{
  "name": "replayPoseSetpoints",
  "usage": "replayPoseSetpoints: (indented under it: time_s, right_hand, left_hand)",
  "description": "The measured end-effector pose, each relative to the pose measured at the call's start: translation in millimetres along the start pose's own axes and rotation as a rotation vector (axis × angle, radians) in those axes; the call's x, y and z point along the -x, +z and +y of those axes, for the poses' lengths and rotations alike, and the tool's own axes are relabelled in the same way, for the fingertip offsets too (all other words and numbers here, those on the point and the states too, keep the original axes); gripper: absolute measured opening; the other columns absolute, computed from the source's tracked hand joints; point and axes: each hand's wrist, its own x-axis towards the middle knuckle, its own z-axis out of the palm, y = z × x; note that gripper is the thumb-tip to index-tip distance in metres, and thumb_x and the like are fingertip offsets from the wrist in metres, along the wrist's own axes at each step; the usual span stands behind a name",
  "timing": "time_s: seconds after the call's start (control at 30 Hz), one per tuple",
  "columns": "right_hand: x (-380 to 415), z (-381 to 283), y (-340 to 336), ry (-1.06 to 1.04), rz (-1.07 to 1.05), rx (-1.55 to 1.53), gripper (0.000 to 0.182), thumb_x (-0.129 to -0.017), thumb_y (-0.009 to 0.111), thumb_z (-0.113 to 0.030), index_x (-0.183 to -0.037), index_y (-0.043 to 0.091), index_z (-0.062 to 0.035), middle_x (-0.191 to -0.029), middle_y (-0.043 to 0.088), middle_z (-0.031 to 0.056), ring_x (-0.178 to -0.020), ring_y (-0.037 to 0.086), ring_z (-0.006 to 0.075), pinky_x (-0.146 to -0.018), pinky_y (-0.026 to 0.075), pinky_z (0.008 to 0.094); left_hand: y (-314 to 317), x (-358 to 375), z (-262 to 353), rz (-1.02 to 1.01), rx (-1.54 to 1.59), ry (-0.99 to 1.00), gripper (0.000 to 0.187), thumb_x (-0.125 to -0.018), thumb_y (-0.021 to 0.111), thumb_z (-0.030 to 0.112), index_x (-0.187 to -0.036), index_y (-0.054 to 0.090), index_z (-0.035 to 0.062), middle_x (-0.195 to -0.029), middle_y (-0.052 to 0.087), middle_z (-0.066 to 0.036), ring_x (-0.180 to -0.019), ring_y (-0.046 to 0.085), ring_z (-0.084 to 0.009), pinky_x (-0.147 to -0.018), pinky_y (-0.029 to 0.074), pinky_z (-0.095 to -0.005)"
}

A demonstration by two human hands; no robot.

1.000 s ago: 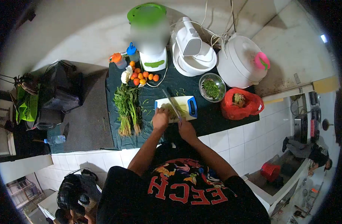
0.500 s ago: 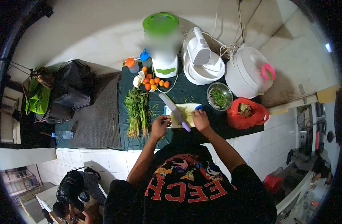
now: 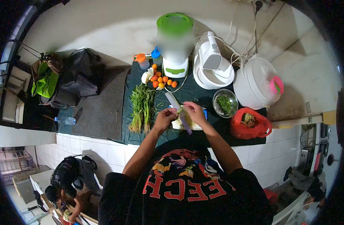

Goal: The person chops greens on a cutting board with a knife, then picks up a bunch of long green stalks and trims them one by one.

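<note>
My left hand (image 3: 164, 119) and my right hand (image 3: 195, 113) meet above the cutting board (image 3: 196, 126). Their fingertips pinch a thin pale-green stem (image 3: 179, 111), whose exact kind is too small to make out. Under them, a knife with a purple handle (image 3: 185, 126) lies slanted across the board, blade toward the back. To the left of my left hand lies a bunch of leafy greens (image 3: 142, 107) with roots toward me. A glass bowl (image 3: 235, 110) of chopped greens stands right of my right hand.
Small tomatoes (image 3: 165, 79) and a white garlic-like bulb (image 3: 146, 77) sit behind the greens. Farther back are a blender (image 3: 175, 66), a stand mixer (image 3: 213, 77) and a white rice cooker (image 3: 256, 84). A red plastic bag (image 3: 262, 129) lies right. Another person (image 3: 72, 176) bends at lower left.
My right hand has left the board's right side and moved left to meet my left hand. Both hands now pinch the green stem over the knife. The camera view has shifted slightly.
</note>
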Motion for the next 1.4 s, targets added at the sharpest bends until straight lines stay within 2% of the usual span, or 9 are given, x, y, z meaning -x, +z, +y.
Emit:
replayPoseSetpoints:
  time_s: [0.03,0.17,0.3,0.5,0.67,0.87,0.97,1.1,1.4]
  right_hand:
    - [5.1,-9.7,-1.0,0.185,-0.171,-0.388,0.018,-0.096,0.067,-0.013,-0.106,0.068,0.0012,-0.096,0.070,0.0078,-0.088,0.066,0.0159,-0.073,0.051,0.0324]
    - [22.1,-40.6,-14.7,0.257,-0.210,-0.527,0.021,-0.096,0.070,-0.019,-0.103,0.070,0.0011,-0.083,0.067,-0.0021,-0.072,0.059,0.0054,-0.064,0.047,0.0235]
    - [28.8,-37.3,-28.6,0.345,-0.245,-0.367,0.026,-0.096,0.071,-0.021,-0.107,0.071,0.0020,-0.086,0.069,-0.0008,-0.074,0.060,0.0056,-0.066,0.047,0.0232]
    - [33.1,-40.5,-30.7,0.401,-0.157,-0.369,0.024,-0.096,0.070,-0.023,-0.104,0.074,-0.0005,-0.075,0.066,-0.0023,-0.063,0.056,0.0052,-0.057,0.045,0.0232]
    - [28.4,-51.2,-25.7,0.391,-0.136,-0.547,0.024,-0.096,0.071,-0.023,-0.104,0.074,-0.0005,-0.075,0.067,-0.0010,-0.063,0.058,0.0059,-0.056,0.047,0.0239]
    - [25.9,-52.9,-27.8,0.287,-0.173,-0.341,0.024,-0.093,0.073,-0.020,-0.108,0.071,-0.0007,-0.078,0.068,0.0019,-0.063,0.061,0.0081,-0.057,0.049,0.0245]
    - [24.0,-52.1,-28.7,0.311,-0.200,-0.361,0.023,-0.093,0.073,-0.020,-0.105,0.071,0.0001,-0.079,0.069,0.0023,-0.063,0.062,0.0085,-0.056,0.049,0.0250]
    - [23.5,-64.7,-31.4,0.253,-0.200,-0.392,0.020,-0.093,0.073,-0.019,-0.097,0.072,0.0005,-0.079,0.070,0.0028,-0.063,0.063,0.0087,-0.056,0.049,0.0258]
    - [16.5,-47.6,-31.7,0.113,-0.177,-0.099,0.021,-0.090,0.074,-0.021,-0.093,0.072,-0.0008,-0.081,0.072,0.0079,-0.070,0.068,0.0147,-0.066,0.053,0.0315]
  left_hand:
    - [4.2,0.6,3.0,-0.006,0.005,0.009,0.025,-0.092,0.074,0.006,-0.113,0.064,-0.0009,-0.100,0.071,-0.007,-0.090,0.068,-0.0150,-0.082,0.055,-0.0294]
    - [22.6,1.5,3.7,-0.004,-0.030,0.013,0.029,-0.089,0.076,0.005,-0.115,0.064,-0.0009,-0.104,0.070,-0.007,-0.092,0.067,-0.0141,-0.082,0.055,-0.0275]
    - [36.2,7.7,9.2,0.006,-0.106,0.009,0.030,-0.088,0.077,0.005,-0.116,0.065,0.0002,-0.105,0.068,-0.005,-0.091,0.065,-0.0125,-0.082,0.054,-0.0263]
    - [30.7,3.1,9.9,-0.054,0.038,-0.015,0.029,-0.088,0.075,0.005,-0.116,0.066,0.0030,-0.103,0.068,-0.003,-0.084,0.062,-0.0095,-0.074,0.051,-0.0242]
    - [30.6,8.8,17.6,0.000,-0.072,0.017,0.029,-0.087,0.075,0.003,-0.115,0.067,0.0038,-0.103,0.069,-0.003,-0.082,0.061,-0.0091,-0.072,0.050,-0.0234]
    - [35.0,12.1,21.6,0.015,-0.133,0.017,0.026,-0.089,0.077,0.008,-0.113,0.069,0.0022,-0.101,0.070,-0.004,-0.081,0.062,-0.0090,-0.069,0.050,-0.0229]
    - [36.3,16.0,27.8,-0.020,0.041,-0.024,0.022,-0.090,0.076,0.009,-0.110,0.070,0.0017,-0.098,0.070,-0.002,-0.077,0.062,-0.0083,-0.066,0.049,-0.0226]
    - [34.6,15.9,29.2,0.003,-0.035,-0.046,0.019,-0.092,0.074,0.009,-0.109,0.070,0.0020,-0.096,0.070,-0.001,-0.074,0.061,-0.0075,-0.063,0.048,-0.0216]
    - [37.1,13.7,30.6,-0.004,-0.184,0.136,0.021,-0.093,0.075,0.014,-0.110,0.071,0.0028,-0.094,0.071,-0.001,-0.071,0.062,-0.0078,-0.063,0.050,-0.0234]
